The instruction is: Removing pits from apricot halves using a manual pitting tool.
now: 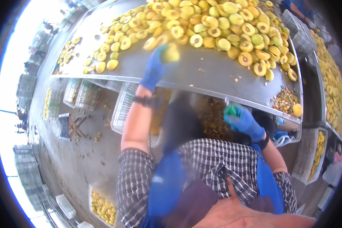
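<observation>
My left hand, in a blue glove, is closed on a yellow peach half, smeared by motion, above the metal table. Beyond it lies a large heap of halved yellow peaches, many cut side up with brown pits showing. My right hand, also gloved in blue, is closed around something with a green handle at the table's near edge. The rest of that tool cannot be made out.
Pits and scraps are piled at the table's right corner, beside a single peach half. Below the table a white crate stands on the left. Another crate holds peaches at the right, and a wooden stool stands on the floor.
</observation>
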The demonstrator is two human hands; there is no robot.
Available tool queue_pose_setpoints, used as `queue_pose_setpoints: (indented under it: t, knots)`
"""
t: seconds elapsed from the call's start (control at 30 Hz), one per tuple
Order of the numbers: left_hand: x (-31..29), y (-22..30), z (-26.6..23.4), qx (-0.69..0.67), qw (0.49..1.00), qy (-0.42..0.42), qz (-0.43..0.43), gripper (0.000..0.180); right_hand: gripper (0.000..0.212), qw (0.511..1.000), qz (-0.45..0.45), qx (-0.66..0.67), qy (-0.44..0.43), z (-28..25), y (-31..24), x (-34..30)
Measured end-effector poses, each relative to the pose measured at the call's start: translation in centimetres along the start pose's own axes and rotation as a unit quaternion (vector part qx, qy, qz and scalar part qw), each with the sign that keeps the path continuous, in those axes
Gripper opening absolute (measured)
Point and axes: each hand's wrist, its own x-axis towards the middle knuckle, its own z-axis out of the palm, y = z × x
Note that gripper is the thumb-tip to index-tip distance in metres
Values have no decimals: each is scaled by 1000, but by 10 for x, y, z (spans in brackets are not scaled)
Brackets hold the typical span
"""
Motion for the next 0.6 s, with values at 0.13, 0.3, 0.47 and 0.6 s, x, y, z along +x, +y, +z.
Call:
queue_pose_setpoints:
  t: [0.13,0.3,0.47,0.6]
  knots:
    - [-29,81,63,-88,992,-55,65,67,32,977,-85,190,44,-13,-48,51]
    - [-37,96,94,-67,983,-36,169,61,46,983,-47,172,39,-5,-91,68]
    - [-36,102,100,-97,982,-68,150,63,43,957,-111,265,-48,-8,-92,63]
    - [-30,107,114,-92,984,-57,138,66,42,954,-142,266,4,-14,-75,71]
